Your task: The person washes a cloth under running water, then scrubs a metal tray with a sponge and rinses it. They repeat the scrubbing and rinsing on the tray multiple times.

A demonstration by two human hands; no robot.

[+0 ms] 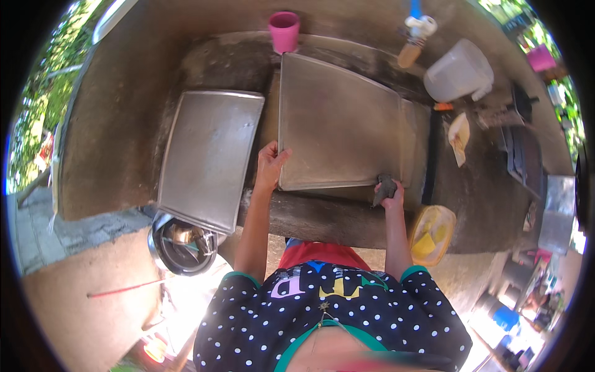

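A large metal baking tray [339, 125] lies over the sink in front of me, its flat face towards me. My left hand [270, 162] grips the tray's left rim, thumb on the face and fingers behind the edge. In my right hand [394, 195] is a bunched grey scrubbing cloth [385, 189], held at the tray's lower right corner. Left of it, a second metal tray [211, 153] rests on the concrete counter, its near end reaching over the counter edge. A yellowish plastic tub [446, 223] with a yellow piece inside stands to the right of my right hand.
Behind the tray stands a pink plastic cup [284, 35]. A tap [418, 28] on a blue pipe and a translucent plastic pitcher [458, 72] are at the back right. Nearby lies a pale plastic packet [459, 137]. Below the left tray is a metal basin [186, 246] with vessels inside.
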